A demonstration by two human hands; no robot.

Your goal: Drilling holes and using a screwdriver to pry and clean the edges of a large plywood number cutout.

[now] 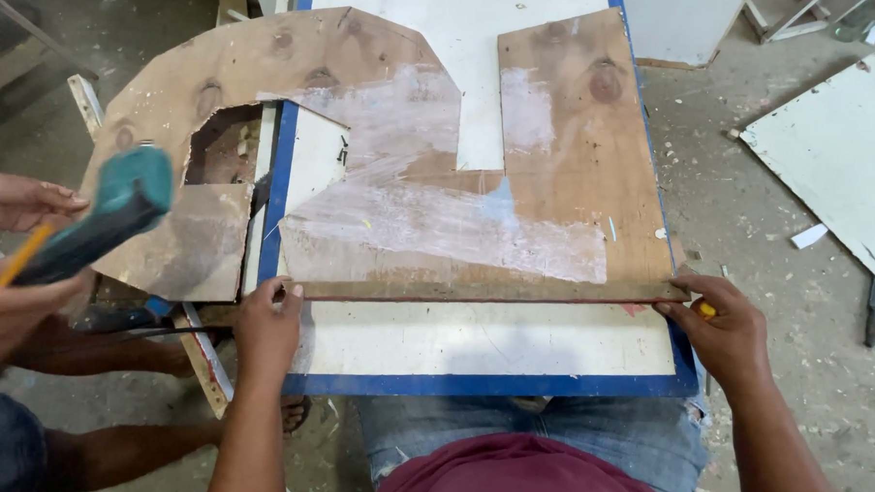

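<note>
A white, blue-edged table (pixel 480 346) carries a cut plywood sheet (pixel 561 174) (chalky white smears).

I see a co-worker's teal tool (pixel 116 214), a white panel (pixel 837 159) and debris on the floor (pixel 748 255).

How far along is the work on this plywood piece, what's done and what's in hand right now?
Done: the plywood cutout is already sawn to shape, with white smears on its face, and lies on the white, blue-edged table. In hand: the left hand and right hand press a thin wooden strip along its near edge; a co-worker's hands hold a teal tool alongside. Left: no fastening of the strip shows.
</note>
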